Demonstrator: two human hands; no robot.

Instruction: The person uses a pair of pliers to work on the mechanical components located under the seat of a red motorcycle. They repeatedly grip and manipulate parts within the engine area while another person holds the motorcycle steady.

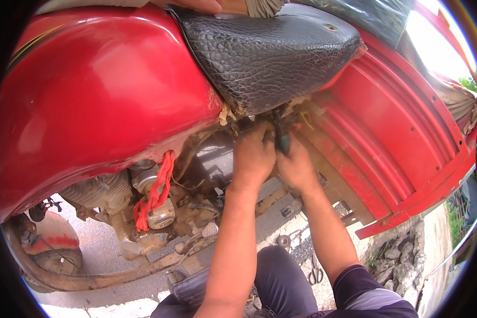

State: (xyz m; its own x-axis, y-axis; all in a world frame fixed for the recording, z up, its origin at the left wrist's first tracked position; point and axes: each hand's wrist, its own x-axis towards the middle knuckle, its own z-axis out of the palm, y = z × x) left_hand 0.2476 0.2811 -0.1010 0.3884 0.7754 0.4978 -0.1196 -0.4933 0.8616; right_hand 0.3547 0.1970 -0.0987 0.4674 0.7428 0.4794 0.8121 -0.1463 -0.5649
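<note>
Both my hands reach under the black textured seat [270, 53] of a red motorcycle. My left hand [253, 156] presses against the frame just below the seat's front edge, fingers curled; what it holds is hidden. My right hand [297, 167] grips a tool with a dark green handle [282, 139] whose tip points up into the gap under the seat, near some yellow wires [305, 117]. The red fuel tank [100, 90] fills the left.
A red ribbed cargo panel [392, 143] runs down the right. Below the tank sit the engine [98, 191], a red cord [156, 193] and a foot peg [209, 229]. Scissors [316, 274] lie on the ground near my knee. Another person's hand [201, 5] rests at the top edge.
</note>
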